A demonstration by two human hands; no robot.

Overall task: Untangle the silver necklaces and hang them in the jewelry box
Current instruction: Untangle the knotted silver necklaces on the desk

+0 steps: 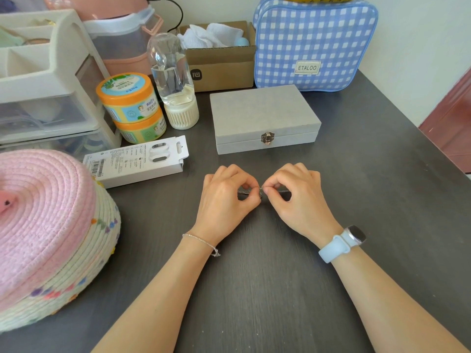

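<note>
Spanning the whole lower view, dark wood-grain counter (254,289), carrying everything. Lying at its middle, silver necklaces (251,192), bunched into a thin strand stretching sideways between the two hands. Pinching the strand's left part, left hand (225,197), grip clenched on it with thumb and forefinger curled, a thin bracelet (201,242) circling the wrist. Pinching the right part, right hand (297,197), grip likewise grasping the chain, fingertips almost touching the left ones, a pale blue watch (342,243) sitting on the wrist. Sitting just beyond the hands, grey jewelry box (265,115), lid down, metal clasp (267,137) facing forward. Standing behind it, blue checked bag (316,42) and open cardboard box (221,62). Crowding the left side, white carton (137,161), stacked orange-lidded tubs (130,103), clear bottle (173,77), drawer organizer (43,80) and pink woven basket (48,230).
</note>
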